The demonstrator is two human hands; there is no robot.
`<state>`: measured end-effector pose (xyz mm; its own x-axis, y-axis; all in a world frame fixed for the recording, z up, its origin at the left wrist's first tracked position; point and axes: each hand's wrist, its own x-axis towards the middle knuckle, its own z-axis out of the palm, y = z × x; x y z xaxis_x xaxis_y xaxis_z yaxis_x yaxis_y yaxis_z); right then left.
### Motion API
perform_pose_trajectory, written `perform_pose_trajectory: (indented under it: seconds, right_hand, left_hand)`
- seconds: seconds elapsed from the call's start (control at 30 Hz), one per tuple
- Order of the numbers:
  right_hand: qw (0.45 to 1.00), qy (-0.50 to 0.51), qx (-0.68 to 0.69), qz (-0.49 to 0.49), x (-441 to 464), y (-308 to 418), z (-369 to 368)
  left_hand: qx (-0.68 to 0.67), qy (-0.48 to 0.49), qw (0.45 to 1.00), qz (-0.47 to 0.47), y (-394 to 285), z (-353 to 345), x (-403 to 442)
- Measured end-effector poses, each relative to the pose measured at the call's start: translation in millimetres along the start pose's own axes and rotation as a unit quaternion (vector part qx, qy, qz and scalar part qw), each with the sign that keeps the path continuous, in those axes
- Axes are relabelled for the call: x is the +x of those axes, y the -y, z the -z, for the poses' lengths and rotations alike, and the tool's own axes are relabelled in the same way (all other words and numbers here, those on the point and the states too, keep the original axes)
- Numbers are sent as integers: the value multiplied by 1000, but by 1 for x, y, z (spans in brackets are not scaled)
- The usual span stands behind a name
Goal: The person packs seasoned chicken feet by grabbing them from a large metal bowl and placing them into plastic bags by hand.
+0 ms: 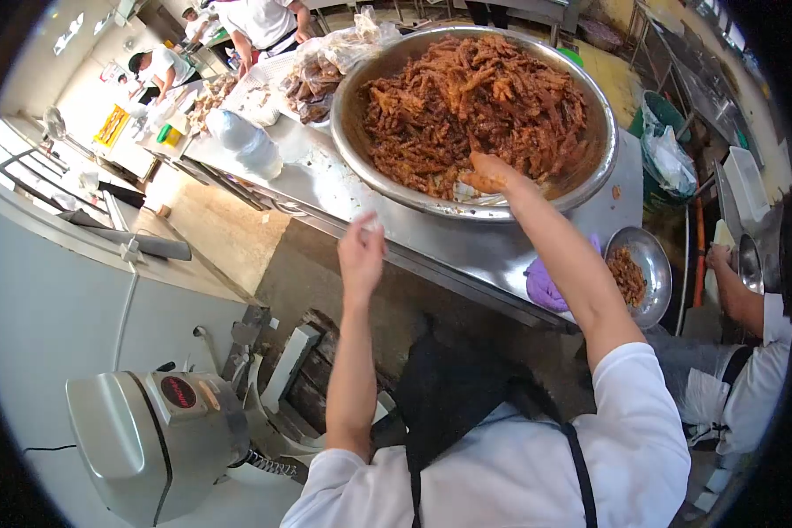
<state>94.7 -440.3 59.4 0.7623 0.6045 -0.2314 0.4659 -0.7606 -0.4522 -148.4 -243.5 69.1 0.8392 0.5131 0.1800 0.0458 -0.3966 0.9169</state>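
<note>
A wide steel bowl (609,150) heaped with chicken feet (475,97) in reddish-brown sauce stands on the metal table. My right hand (495,176) reaches inside the front rim, its sauce-stained fingers pointing left against the lower edge of the heap. Thumb and fingers look apart there, though part of the fingers is hard to make out. A pale patch shows beside them at the bowl's inner wall. My left hand (362,251) is raised in the air before the table's front edge, fingers loosely bent and apart, with nothing visible in them.
On the metal table (414,236) are a purple cloth (546,283), a smaller bowl (656,280) with brown food, a clear plastic container (245,141) and bagged food (317,75). A grey machine (150,431) stands at lower left. Co-workers (260,22) work behind; another person (752,352) is at right.
</note>
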Motion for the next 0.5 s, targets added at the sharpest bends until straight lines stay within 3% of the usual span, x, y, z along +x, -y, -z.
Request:
perform_pose_trajectory:
  seconds: [0.03,0.27,0.33,0.4,0.5]
  right_hand:
    - [1000,-1,5,-4,-4,4,3]
    - [999,14,-29,13,11,-1,-7]
    - [999,10,-21,31,11,-1,-7]
    - [994,53,94,6,16,-3,-7]
    - [999,19,34,26,15,-3,-11]
  left_hand:
    - [-81,-4,995,56,22,-9,-21]
    - [-11,23,977,212,109,-7,-120]
    - [-34,3,975,218,118,-10,-127]
    - [-53,-1,974,221,115,-11,-130]
    - [-44,9,972,230,108,-16,-131]
